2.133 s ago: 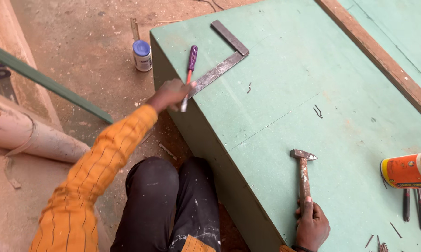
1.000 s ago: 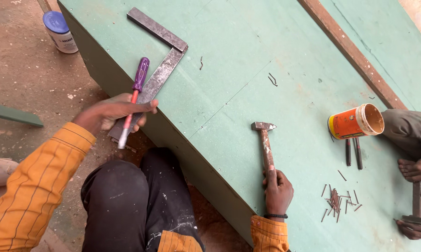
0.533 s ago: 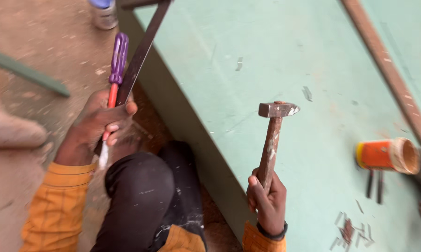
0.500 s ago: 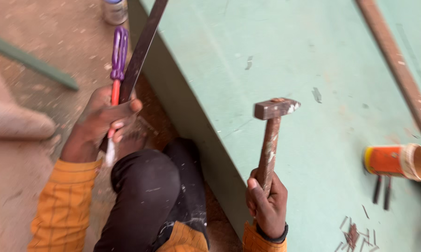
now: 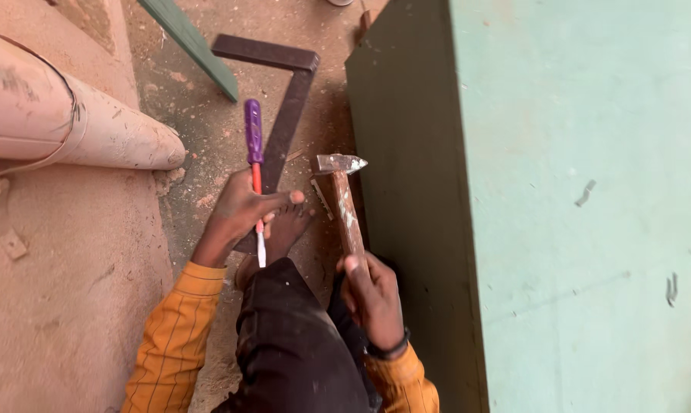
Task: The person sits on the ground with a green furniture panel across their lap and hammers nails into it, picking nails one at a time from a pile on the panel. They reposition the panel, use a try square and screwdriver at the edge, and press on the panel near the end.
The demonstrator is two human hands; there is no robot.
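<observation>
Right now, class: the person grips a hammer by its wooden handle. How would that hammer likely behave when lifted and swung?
The hammer looks top-heavy: its metal head sits at the far end from the right hand, so it would probably pull downward. The handle seems stiff and straight, unlikely to flex. Its worn, paint-flecked wood probably gives a fair grip rather than a slippery one.

Even, diffuse daylight fills the scene, bright but without hard glare. The pale green painted board top (image 5: 583,206), right of the right hand (image 5: 372,294), is the brightest surface, while its vertical side face (image 5: 407,191) just beside that hand lies in soft shade. Shadows on the sandy reddish ground (image 5: 78,306) left of the left hand (image 5: 242,210) are faint and blurred-edged. Focus is fairly sharp at the worn steel-headed wooden hammer (image 5: 342,191); slight motion softness shows towards the frame edges.
</observation>
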